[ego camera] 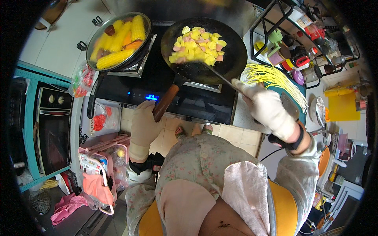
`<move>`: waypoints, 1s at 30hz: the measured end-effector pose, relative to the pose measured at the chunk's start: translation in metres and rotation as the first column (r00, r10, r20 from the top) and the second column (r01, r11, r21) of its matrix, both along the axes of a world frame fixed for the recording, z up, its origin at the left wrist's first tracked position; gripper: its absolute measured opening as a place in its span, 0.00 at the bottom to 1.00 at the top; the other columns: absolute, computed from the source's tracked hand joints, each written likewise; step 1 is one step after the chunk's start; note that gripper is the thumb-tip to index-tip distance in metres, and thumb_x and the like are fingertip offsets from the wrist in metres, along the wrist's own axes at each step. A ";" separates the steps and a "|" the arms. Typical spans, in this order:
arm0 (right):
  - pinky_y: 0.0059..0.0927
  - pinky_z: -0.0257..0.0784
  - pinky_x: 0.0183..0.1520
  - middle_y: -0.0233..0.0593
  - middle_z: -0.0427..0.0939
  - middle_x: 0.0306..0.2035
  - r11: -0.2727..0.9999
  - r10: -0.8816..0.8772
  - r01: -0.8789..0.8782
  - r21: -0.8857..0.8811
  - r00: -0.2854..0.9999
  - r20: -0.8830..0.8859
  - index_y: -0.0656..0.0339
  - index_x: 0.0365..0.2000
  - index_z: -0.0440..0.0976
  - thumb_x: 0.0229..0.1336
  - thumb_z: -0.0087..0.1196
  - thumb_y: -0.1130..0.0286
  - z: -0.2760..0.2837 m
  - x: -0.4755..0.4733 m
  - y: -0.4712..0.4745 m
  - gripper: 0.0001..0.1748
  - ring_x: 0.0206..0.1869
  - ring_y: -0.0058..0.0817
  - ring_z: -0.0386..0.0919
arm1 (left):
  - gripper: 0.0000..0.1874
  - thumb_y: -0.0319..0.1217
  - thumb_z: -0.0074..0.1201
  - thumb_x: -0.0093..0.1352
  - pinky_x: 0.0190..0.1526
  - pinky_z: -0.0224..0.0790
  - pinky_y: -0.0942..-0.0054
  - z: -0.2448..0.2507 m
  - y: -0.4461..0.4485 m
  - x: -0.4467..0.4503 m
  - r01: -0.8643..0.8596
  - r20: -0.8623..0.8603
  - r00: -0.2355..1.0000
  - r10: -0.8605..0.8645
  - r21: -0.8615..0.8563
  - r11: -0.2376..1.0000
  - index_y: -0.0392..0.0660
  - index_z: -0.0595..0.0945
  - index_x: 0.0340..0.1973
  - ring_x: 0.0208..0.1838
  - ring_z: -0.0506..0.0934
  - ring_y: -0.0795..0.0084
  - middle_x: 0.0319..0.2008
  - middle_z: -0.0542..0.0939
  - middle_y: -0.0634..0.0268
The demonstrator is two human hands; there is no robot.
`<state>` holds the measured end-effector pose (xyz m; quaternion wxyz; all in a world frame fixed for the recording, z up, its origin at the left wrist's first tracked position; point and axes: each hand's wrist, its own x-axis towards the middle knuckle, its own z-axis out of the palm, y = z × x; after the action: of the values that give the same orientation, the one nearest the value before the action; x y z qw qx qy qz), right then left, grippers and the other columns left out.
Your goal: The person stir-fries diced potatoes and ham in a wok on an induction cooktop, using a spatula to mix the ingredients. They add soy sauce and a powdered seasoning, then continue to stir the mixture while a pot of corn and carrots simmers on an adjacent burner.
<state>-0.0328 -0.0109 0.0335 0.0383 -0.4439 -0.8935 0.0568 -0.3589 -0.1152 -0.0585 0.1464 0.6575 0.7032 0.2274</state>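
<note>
A black wok (233,53) with a wooden handle (166,103) sits on the right burner of the black glass stove. Diced yellow and pink food pieces (200,44) lie in it. My left hand (145,125), in a pale glove, is at the end of that handle, its fingers around the wood. My right hand (264,106), also gloved, grips the shaft of a metal spatula (220,74), whose blurred head is at the near edge of the pieces. Left of the wok, a glass-lidded pan (102,32) holds corn cobs (115,59) and orange pieces.
Long yellow-green stalks (274,78) lie on a teal board right of the stove, beside a cleaver blade (289,104). A black rack (252,41) of jars and bottles stands behind them. The lidded pan's black handle (94,98) juts past the stove's left front. A pink cart (99,159) stands at lower left.
</note>
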 end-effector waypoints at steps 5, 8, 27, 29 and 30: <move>0.42 0.76 0.31 0.49 0.80 0.30 0.979 -0.110 0.123 0.160 0.990 -0.090 0.43 0.59 0.73 0.60 0.51 0.73 -0.048 -0.011 0.047 0.26 0.30 0.45 0.81 | 0.18 0.31 0.62 0.55 0.49 0.73 0.57 -0.004 0.000 -0.001 0.004 -0.022 1.000 -0.002 0.081 0.997 0.36 0.84 0.39 0.45 0.81 0.47 0.42 0.83 0.49; 0.40 0.78 0.36 0.46 0.82 0.35 0.988 -0.099 0.125 0.091 0.962 -0.256 0.42 0.59 0.73 0.60 0.57 0.70 -0.034 0.010 0.039 0.26 0.35 0.46 0.82 | 0.16 0.31 0.62 0.55 0.49 0.72 0.55 -0.005 0.001 0.000 -0.018 -0.006 1.000 0.019 0.079 0.997 0.35 0.83 0.38 0.45 0.79 0.46 0.41 0.82 0.48; 0.16 0.46 0.12 0.19 0.63 0.18 0.209 -0.866 -0.034 -0.977 0.459 -0.201 0.54 0.53 0.74 0.70 0.52 0.59 -0.063 0.092 0.132 0.16 0.11 0.10 0.52 | 0.22 0.30 0.64 0.54 0.54 0.71 0.56 -0.003 -0.002 0.003 -0.026 -0.023 0.999 0.028 0.071 0.997 0.32 0.83 0.43 0.50 0.79 0.46 0.46 0.82 0.46; 0.14 0.46 0.12 0.18 0.60 0.18 0.030 -0.901 -0.173 -0.985 0.421 -0.102 0.53 0.52 0.73 0.72 0.49 0.60 -0.076 0.081 0.145 0.15 0.12 0.10 0.51 | 0.23 0.30 0.64 0.53 0.56 0.71 0.57 -0.002 -0.002 0.003 -0.031 -0.022 0.999 0.032 0.055 0.998 0.32 0.83 0.44 0.52 0.79 0.46 0.47 0.82 0.46; 0.14 0.46 0.12 0.20 0.62 0.19 -0.032 -0.894 -0.260 -0.965 0.440 -0.089 0.53 0.50 0.74 0.71 0.49 0.61 -0.082 0.074 0.150 0.13 0.12 0.10 0.51 | 0.24 0.29 0.64 0.53 0.57 0.71 0.57 -0.001 -0.002 0.004 -0.035 -0.022 0.999 0.036 0.039 0.999 0.32 0.83 0.45 0.53 0.79 0.46 0.47 0.82 0.45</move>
<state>0.0415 0.1396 -0.0487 0.1395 -0.5019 -0.2969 0.8003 -0.3552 -0.1172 -0.0599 0.1218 0.6502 0.7119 0.2360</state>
